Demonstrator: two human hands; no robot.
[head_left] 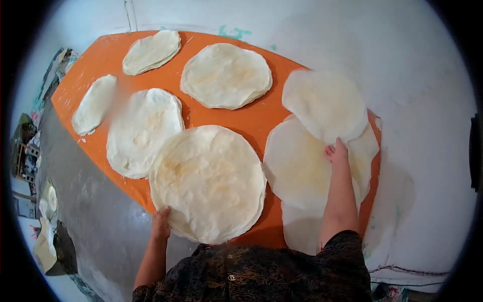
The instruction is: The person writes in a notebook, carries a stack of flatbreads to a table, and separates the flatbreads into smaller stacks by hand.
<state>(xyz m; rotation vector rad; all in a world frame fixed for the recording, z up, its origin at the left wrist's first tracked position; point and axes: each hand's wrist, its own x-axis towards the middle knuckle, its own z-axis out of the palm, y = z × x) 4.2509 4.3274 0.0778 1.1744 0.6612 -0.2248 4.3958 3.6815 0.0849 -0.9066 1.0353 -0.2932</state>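
My right hand [337,150] pinches the near edge of a thin round flatbread sheet [324,103], which is slightly blurred and spreads out beyond my fingers. Beneath it, more thin, pale sheets [294,163] overlap on the right part of the orange cloth. At the lower left rim of a large round flatbread stack [211,181], my left hand [161,223] is closed on the edge, thumb near the top; its other fingers are mostly hidden. This stack lies closest to my body and touches the neighbouring stack [143,133] on its upper left.
Further stacks of flatbread [226,75] lie on the orange cloth [226,118] toward its far end, including a small-looking one [152,52] and another at the left edge [94,104]. A pale wall [412,126] borders the right side. Grey floor [85,191] shows at left.
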